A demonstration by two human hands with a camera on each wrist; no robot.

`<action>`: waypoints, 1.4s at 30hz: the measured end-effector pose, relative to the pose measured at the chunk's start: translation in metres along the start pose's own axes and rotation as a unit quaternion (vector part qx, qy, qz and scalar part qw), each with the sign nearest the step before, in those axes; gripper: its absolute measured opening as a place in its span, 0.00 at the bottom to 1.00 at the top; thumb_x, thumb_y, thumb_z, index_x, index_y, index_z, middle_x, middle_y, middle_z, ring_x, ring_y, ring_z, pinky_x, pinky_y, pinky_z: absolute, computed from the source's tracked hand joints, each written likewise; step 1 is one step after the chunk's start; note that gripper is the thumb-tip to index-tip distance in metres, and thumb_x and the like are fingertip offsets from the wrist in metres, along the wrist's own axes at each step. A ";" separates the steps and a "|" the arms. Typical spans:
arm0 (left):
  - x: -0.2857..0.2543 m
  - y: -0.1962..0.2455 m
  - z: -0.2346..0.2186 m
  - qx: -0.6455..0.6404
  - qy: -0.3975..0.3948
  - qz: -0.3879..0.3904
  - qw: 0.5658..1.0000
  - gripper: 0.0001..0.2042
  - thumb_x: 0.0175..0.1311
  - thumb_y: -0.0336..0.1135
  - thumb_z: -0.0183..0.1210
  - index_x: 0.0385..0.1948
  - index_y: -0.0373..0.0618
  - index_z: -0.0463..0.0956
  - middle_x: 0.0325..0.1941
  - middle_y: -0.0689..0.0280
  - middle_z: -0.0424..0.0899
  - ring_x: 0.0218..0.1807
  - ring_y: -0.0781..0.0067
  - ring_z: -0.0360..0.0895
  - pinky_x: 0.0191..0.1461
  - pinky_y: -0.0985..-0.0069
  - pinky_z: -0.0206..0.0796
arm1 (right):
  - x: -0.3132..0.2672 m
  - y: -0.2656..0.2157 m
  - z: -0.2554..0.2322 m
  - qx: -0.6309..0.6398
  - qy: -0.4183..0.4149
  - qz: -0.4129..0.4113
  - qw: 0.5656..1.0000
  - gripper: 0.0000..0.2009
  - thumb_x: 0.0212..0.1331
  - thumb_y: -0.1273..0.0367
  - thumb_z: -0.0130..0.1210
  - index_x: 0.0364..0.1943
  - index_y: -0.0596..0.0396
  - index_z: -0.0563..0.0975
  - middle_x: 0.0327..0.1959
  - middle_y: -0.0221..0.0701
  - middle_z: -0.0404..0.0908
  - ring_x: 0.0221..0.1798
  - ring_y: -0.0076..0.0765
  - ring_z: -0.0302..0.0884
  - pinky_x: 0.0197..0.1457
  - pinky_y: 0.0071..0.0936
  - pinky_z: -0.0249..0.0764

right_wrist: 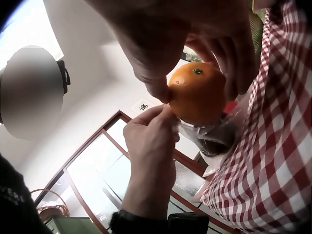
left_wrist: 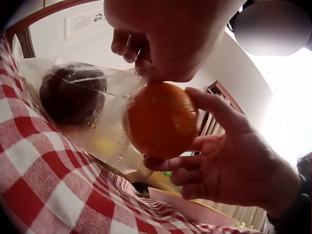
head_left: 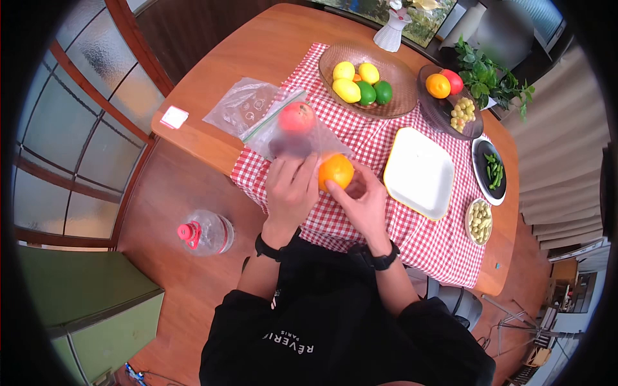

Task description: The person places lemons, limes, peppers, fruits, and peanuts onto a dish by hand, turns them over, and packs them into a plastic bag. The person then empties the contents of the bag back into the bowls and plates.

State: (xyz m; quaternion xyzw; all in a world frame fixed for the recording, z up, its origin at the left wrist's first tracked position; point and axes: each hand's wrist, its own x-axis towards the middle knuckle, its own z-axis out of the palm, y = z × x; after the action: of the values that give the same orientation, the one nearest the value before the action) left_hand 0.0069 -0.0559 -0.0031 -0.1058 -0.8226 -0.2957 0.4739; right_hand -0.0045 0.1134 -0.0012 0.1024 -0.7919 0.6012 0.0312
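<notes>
My right hand (head_left: 365, 201) grips an orange (head_left: 336, 172), thumb on the near side and fingers around the right. The orange is at the edge of a clear plastic bag (left_wrist: 117, 92), whose film overlaps its left side in the left wrist view. My left hand (head_left: 290, 190) lies just left of the orange, its fingertips pinching the bag's edge close to the fruit in the right wrist view. Inside the bag are a round red fruit (head_left: 297, 118) and a dark, round fruit (left_wrist: 73, 92), lying toward the far end over the checkered cloth (head_left: 367, 145).
Beyond the bag stand a bowl (head_left: 405, 106) of lemons and limes and another bowl (head_left: 434, 119) with fruit and grapes. A white tray (head_left: 420, 172) sits to the right. Another clear bag (head_left: 235, 109) lies left. A large bottle (head_left: 209, 233) stands on the floor.
</notes>
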 end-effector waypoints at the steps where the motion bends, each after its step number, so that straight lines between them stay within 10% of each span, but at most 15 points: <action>1: 0.000 -0.001 -0.002 -0.010 0.000 0.002 1.000 0.10 0.59 0.23 0.69 0.42 0.37 0.85 0.34 0.61 0.79 0.36 0.58 0.78 0.39 0.62 0.71 | 0.006 0.002 0.008 -0.003 0.001 -0.003 1.000 0.31 0.56 0.64 0.78 0.61 0.65 0.79 0.40 0.34 0.90 0.33 0.20 0.85 0.39 0.19 0.82; 10: -0.012 -0.003 0.010 -0.072 -0.052 0.023 0.996 0.16 0.53 0.19 0.69 0.46 0.35 0.86 0.33 0.62 0.77 0.34 0.59 0.77 0.37 0.64 0.70 | 0.032 0.011 0.042 0.348 0.094 0.241 0.901 0.19 0.74 0.63 0.65 0.59 0.63 0.80 0.41 0.31 0.89 0.34 0.20 0.86 0.36 0.16 0.81; 18: -0.018 -0.006 0.017 -0.186 0.008 -0.077 0.980 0.15 0.53 0.17 0.72 0.44 0.37 0.90 0.34 0.62 0.79 0.37 0.61 0.79 0.37 0.69 0.71 | 0.034 0.001 0.008 0.243 0.007 0.168 0.955 0.21 0.71 0.69 0.67 0.62 0.68 0.76 0.48 0.37 0.90 0.42 0.27 0.89 0.42 0.20 0.86; 24: -0.020 -0.014 0.017 -0.254 0.042 -0.079 0.963 0.08 0.57 0.19 0.71 0.39 0.35 0.89 0.33 0.62 0.80 0.35 0.62 0.78 0.38 0.69 0.72 | 0.046 -0.001 -0.012 -0.162 0.009 0.039 0.986 0.41 0.54 0.69 0.80 0.70 0.63 0.69 0.53 0.41 0.83 0.56 0.34 0.87 0.51 0.27 0.88; 29: -0.017 -0.017 0.011 -0.305 0.057 -0.088 0.947 0.07 0.57 0.17 0.69 0.36 0.34 0.87 0.33 0.62 0.81 0.35 0.63 0.78 0.39 0.71 0.71 | 0.062 0.007 -0.026 0.004 -0.224 -0.005 0.975 0.55 0.55 0.70 0.79 0.84 0.53 0.53 0.80 0.47 0.64 0.77 0.47 0.71 0.71 0.40 0.78; 32: -0.013 -0.019 0.013 -0.326 0.065 -0.081 0.940 0.07 0.56 0.17 0.69 0.36 0.34 0.86 0.33 0.61 0.81 0.35 0.64 0.77 0.38 0.71 0.70 | 0.067 -0.008 -0.025 -0.114 -0.276 -0.106 0.948 0.53 0.55 0.70 0.78 0.84 0.54 0.55 0.80 0.45 0.66 0.77 0.41 0.71 0.72 0.38 0.76; 36: -0.014 -0.016 0.018 -0.330 0.061 -0.060 0.940 0.09 0.56 0.16 0.68 0.38 0.33 0.85 0.32 0.61 0.79 0.34 0.63 0.76 0.38 0.71 0.69 | 0.068 -0.017 -0.022 -0.078 -0.256 -0.001 0.963 0.50 0.54 0.67 0.80 0.81 0.57 0.62 0.69 0.44 0.80 0.66 0.36 0.82 0.66 0.34 0.81; 42: -0.018 -0.004 0.028 -0.296 0.061 -0.022 0.953 0.09 0.56 0.16 0.69 0.38 0.34 0.86 0.33 0.61 0.78 0.33 0.62 0.76 0.37 0.68 0.70 | 0.067 -0.007 -0.012 -0.110 -0.142 -0.050 0.982 0.43 0.52 0.67 0.80 0.74 0.61 0.71 0.54 0.49 0.89 0.55 0.43 0.91 0.58 0.36 0.84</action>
State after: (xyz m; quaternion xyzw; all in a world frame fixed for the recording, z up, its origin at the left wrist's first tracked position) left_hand -0.0060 -0.0409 -0.0306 -0.2046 -0.6697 -0.5425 0.4640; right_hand -0.0698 0.1147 0.0208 0.2221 -0.8436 0.4872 -0.0404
